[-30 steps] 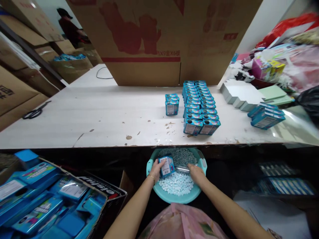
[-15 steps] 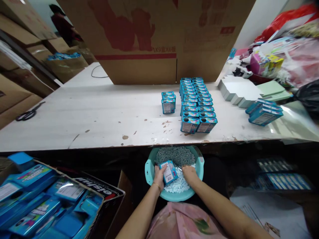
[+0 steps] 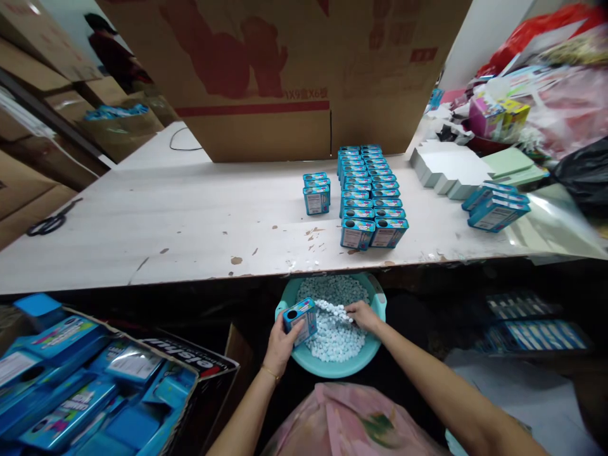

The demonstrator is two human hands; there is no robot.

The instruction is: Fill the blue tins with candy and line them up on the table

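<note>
My left hand grips a small blue box over the left side of a turquoise basin. The box is tilted, and a dark round spot shows on its top. My right hand is closed round the handle of a scoop, mostly hidden under a heap of pale pellets. The scoop's loaded end lies close to the box's top; I cannot tell whether they touch. More pale pellets fill the basin below both hands.
On the white table stand two rows of blue boxes, with a few more to their left. A large carton stands behind. Scissors lie far left. An open carton of blue boxes is at lower left.
The box in my left hand has moved left and turned so its top faces up. My right hand has raised the scoop, now heaped with pellets, out of the basin's contents.
</note>
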